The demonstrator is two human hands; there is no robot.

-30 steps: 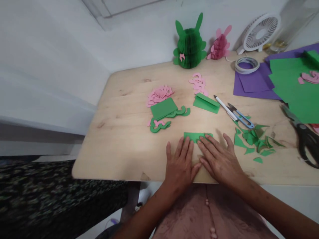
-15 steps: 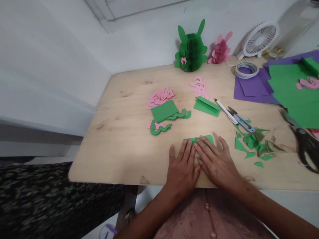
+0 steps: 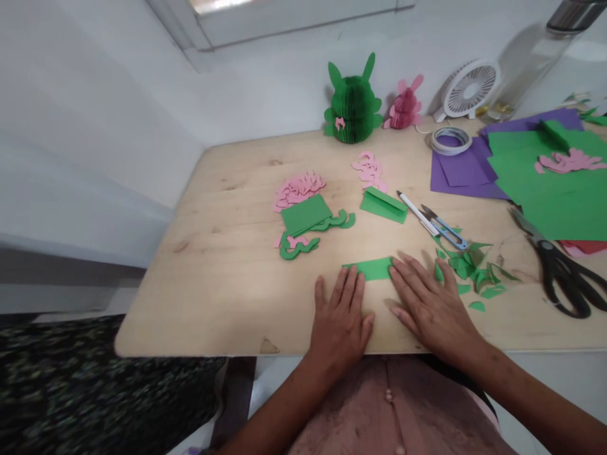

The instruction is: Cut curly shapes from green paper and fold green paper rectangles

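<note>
A narrow folded strip of green paper (image 3: pixel 374 269) lies flat near the table's front edge. My left hand (image 3: pixel 340 316) rests flat with its fingertips on the strip's left end. On the right end press the fingertips of my right hand (image 3: pixel 429 303), its fingers stretched out. The middle of the strip shows between the two hands. Beyond it are a folded green card (image 3: pixel 383 205), a green rectangle (image 3: pixel 306 215) and wavy green cut-outs (image 3: pixel 298 246). Small green paper scraps (image 3: pixel 474 268) lie just right of my right hand.
Black scissors (image 3: pixel 554 265), blue thread snips (image 3: pixel 446 227) and a white pen (image 3: pixel 417 213) lie to the right. Pink cut-outs (image 3: pixel 300 191), a tape roll (image 3: pixel 451 140) and purple paper (image 3: pixel 467 167) sit farther back. A green paper figure (image 3: pixel 354 110) and a fan (image 3: pixel 471 91) stand by the wall.
My hands have moved apart, from close together over the strip's middle to its two ends. More of the green strip now shows. The camera view has shifted slightly.
</note>
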